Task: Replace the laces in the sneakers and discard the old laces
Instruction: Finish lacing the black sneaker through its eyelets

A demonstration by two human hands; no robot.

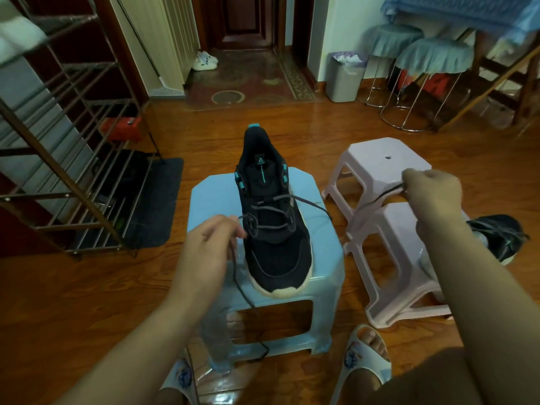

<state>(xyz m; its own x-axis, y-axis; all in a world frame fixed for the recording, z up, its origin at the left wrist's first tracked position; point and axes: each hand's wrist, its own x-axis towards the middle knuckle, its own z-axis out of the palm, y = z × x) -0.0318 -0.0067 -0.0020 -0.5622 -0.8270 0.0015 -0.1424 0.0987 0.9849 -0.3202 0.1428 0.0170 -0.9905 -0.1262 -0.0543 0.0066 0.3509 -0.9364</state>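
— Left hand (pixel 210 249) first: what is its grip doing?
— Fingers curled, pinching one end of the dark lace (pixel 270 213) beside the sneaker's lower eyelets; the tail hangs down past the stool's front edge.
— And the sneaker (pixel 274 229)?
— Black, pale sole, on the light blue stool (pixel 327 258), toe toward the person, laced only through the lower eyelets.
— Farther right?
— Two pink stools (pixel 382 168) side by side on the wooden floor. Above them the right hand (pixel 432 197) pinches the lace's other end, drawn taut. A second black sneaker (pixel 499 238) lies on the floor behind that arm.
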